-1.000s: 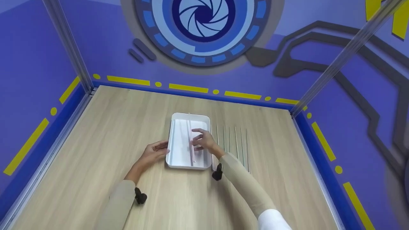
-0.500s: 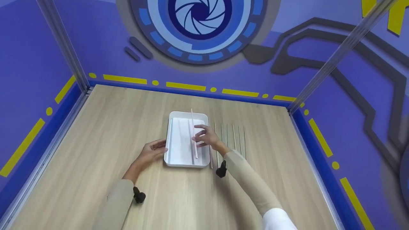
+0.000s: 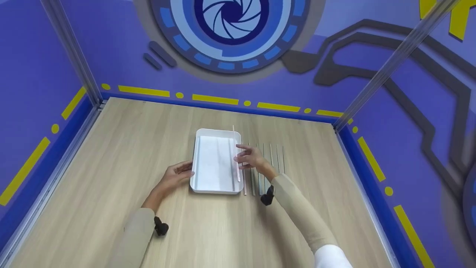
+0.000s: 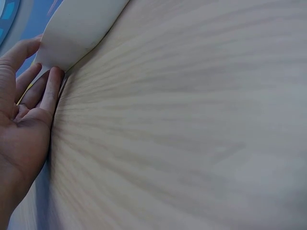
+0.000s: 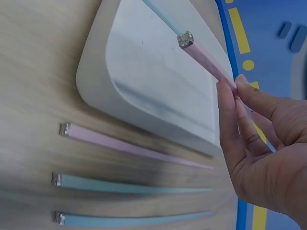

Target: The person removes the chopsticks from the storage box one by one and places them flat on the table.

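Note:
In the head view, a white tray (image 3: 215, 163) lies on the wooden tabletop. My left hand (image 3: 173, 180) holds its left side, thumb at the rim and fingers against the wall, as the left wrist view also shows with the tray's edge (image 4: 81, 28). Between thumb and fingertips, my right hand (image 3: 254, 158) pinches a pink chopstick (image 5: 206, 58) with a silver end cap, raised over the tray's right side. Inside the tray, a light blue chopstick (image 5: 163, 17) lies along the left wall. Beside the tray rest another pink chopstick (image 5: 115, 143) and a light blue chopstick (image 5: 120, 184).
Several more chopsticks (image 3: 271, 156) lie side by side to the tray's right, partly hidden by my right hand and sleeve. Blue-purple panels (image 3: 122, 67) with metal corner posts (image 3: 70, 52) enclose the wooden table (image 3: 148, 126) at the back and sides.
My right hand has carried the pink chopstick rightward and up, from the middle of the tray to above its right side. The left hand keeps its place at the tray; the head view has shifted slightly.

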`<state>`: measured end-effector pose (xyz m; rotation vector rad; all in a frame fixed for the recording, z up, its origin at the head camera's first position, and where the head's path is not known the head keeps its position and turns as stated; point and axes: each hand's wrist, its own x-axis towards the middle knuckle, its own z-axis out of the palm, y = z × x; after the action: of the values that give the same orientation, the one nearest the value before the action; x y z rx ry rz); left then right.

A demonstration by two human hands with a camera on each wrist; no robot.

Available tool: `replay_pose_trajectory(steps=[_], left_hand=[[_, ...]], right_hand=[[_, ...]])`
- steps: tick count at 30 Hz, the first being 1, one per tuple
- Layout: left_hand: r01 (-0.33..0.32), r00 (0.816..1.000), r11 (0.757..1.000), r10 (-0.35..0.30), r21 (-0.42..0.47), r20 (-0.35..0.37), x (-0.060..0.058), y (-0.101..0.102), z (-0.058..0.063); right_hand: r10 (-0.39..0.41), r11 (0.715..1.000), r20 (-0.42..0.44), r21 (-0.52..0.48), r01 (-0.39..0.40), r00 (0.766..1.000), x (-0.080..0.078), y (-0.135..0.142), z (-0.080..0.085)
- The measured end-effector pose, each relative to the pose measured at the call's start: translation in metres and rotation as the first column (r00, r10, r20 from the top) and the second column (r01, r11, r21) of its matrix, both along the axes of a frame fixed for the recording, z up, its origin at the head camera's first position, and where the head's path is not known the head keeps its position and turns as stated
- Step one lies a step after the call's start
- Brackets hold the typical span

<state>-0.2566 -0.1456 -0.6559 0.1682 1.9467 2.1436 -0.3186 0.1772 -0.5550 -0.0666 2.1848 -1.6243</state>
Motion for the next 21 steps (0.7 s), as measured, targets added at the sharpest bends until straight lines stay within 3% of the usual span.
replay_pose_trajectory(steps=[13,21], left_hand=[[-0.015,1.000,0.998,0.015,-0.062,-0.001,-0.001,-0.002,0.000],[-0.017,1.000,0.999,0.019,-0.049,0.021,0.000,-0.001,-0.001]], right_hand=[[-0.080,0.997,0.011,-0.002,0.080,0.997,0.001,0.053,-0.001],[-0.098,0.995,0.012,-0.021,0.098,0.995,0.003,0.095,-0.007]])
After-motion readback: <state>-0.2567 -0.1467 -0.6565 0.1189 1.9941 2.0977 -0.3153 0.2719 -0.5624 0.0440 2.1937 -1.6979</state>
